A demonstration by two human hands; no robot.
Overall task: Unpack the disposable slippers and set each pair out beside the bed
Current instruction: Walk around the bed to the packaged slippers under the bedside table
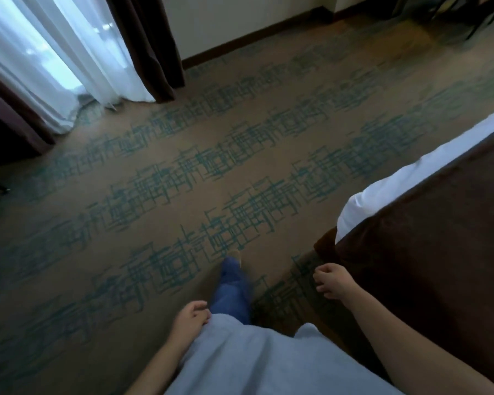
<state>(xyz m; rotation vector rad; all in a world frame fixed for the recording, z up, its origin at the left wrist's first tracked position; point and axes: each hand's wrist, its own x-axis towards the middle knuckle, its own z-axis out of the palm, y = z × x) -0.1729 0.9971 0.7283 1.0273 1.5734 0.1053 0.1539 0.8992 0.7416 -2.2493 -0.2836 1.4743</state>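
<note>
No slippers or packets show in the head view. My left hand hangs by my grey shirt at the bottom centre, fingers loosely curled, holding nothing. My right hand hangs near the corner of the bed, fingers loosely curled, also holding nothing. The bed has a dark brown cover with a white sheet along its left edge. My leg in blue jeans is stepping forward over the carpet.
Brown carpet with a teal pattern stretches ahead. White sheer curtains and dark drapes hang at the far left. A wall with dark skirting runs along the back. Dark furniture legs stand at the far right.
</note>
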